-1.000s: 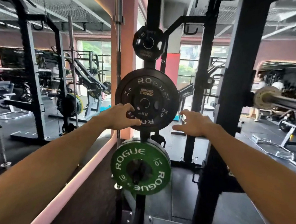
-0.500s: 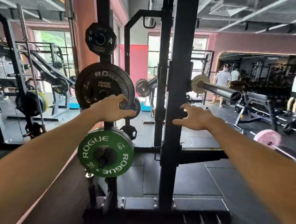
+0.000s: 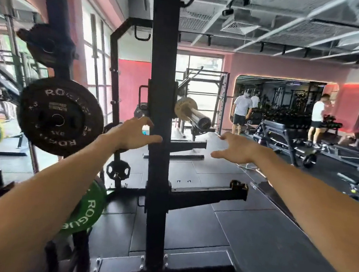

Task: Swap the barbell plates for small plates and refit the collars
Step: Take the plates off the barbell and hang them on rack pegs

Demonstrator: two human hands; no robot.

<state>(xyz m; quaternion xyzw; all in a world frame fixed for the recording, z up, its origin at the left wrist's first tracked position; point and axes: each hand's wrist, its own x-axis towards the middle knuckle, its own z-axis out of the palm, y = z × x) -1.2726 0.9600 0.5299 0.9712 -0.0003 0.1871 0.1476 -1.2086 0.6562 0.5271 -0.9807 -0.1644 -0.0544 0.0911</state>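
Observation:
A black Rogue plate (image 3: 59, 116) hangs on a storage peg at the left, with a smaller black plate (image 3: 48, 44) above it and a green Rogue plate (image 3: 86, 212) below. My left hand (image 3: 133, 134) is in the air just right of the black plate, fingers spread, beside the rack upright (image 3: 159, 134). My right hand (image 3: 235, 150) is open and holds nothing. Behind the upright, the bare barbell sleeve (image 3: 196, 117) points towards me, with no plate on it.
A safety arm (image 3: 207, 196) sticks out from the upright at knee height. A small black plate (image 3: 118, 170) hangs low behind. Benches and a loaded barbell (image 3: 309, 158) stand at the right, where people (image 3: 241, 111) stand near a mirror wall.
My left hand has come off the black plate and both hands have swung right, past the upright. The view has turned right, so the plates now sit at the left.

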